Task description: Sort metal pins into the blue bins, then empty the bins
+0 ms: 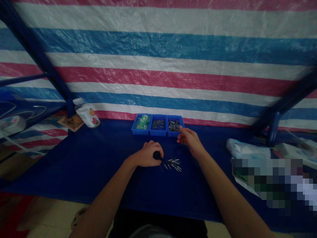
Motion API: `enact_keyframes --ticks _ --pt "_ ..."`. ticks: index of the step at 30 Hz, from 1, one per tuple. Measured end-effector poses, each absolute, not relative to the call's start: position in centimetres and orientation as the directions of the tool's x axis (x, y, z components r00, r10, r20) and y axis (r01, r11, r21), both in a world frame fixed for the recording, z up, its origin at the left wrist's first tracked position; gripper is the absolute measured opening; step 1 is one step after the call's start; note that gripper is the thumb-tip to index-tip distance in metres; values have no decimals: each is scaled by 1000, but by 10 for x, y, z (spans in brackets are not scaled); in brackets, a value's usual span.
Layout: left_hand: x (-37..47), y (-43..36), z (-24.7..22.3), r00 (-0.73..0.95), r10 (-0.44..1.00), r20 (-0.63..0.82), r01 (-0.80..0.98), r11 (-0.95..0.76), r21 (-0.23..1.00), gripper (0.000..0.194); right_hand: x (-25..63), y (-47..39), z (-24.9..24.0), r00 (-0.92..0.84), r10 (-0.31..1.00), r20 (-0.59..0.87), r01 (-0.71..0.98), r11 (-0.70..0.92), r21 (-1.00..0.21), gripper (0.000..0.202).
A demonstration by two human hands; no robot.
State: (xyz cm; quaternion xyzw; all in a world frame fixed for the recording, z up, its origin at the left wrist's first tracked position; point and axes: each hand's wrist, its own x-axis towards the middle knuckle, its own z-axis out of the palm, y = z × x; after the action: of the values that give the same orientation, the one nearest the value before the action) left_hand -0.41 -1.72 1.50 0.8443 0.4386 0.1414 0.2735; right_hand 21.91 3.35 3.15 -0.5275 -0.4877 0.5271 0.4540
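Three blue bins stand side by side at the back of the blue table. The left bin [141, 133] holds green and clear pieces, while thin metal pins lie in the middle bin [158, 133]. Metal pieces fill the right bin [173, 134], and my right hand [190, 139] is at its front right corner, fingers curled; whether it holds anything is hidden. My left hand [150, 154] is curled beside a small pile of metal pins [174, 163] on the table, with a thin pin showing below its fingertips.
A white bottle [88, 114] leans at the back left by a brown packet [71, 123]. On the right lie a plastic bag [247, 150] and a blurred-out item. Blue frame posts flank the table [86, 165]; striped sheeting hangs behind.
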Motion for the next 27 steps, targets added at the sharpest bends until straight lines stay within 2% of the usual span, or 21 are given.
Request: enact_keyframes --ticks 2,3,5,7,10,13,16,19,27 --pt "-5 -17 15 577 817 -2 654 -461 599 17 223 30 35 -216 976 -29 249 27 -968 38" --pt "-6 -17 16 580 815 0 648 -461 606 18 225 28 37 -342 939 -45 350 83 -933 37" --pt "-9 -17 17 594 804 1 633 -468 616 20 230 22 40 -557 808 -194 508 146 -849 36" --pt "-12 -18 19 609 793 -10 624 -471 623 26 232 15 43 -632 691 -350 622 184 -761 41" --pt "-16 -20 20 634 772 -40 615 -473 631 33 231 8 43 -602 684 -412 725 251 -641 49" --pt "-15 -20 18 647 762 -43 612 -484 626 21 227 6 41 -594 703 -392 748 303 -591 40" --pt "-11 -18 14 630 776 -28 625 -486 611 10 224 7 39 -593 705 -389 752 311 -582 27" --pt "-6 -17 12 592 806 -15 653 -469 594 10 222 9 37 -592 710 -382 752 316 -578 19" --pt "-3 -12 9 523 849 72 693 -473 543 11 218 21 26 -579 771 -265 719 329 -613 18"
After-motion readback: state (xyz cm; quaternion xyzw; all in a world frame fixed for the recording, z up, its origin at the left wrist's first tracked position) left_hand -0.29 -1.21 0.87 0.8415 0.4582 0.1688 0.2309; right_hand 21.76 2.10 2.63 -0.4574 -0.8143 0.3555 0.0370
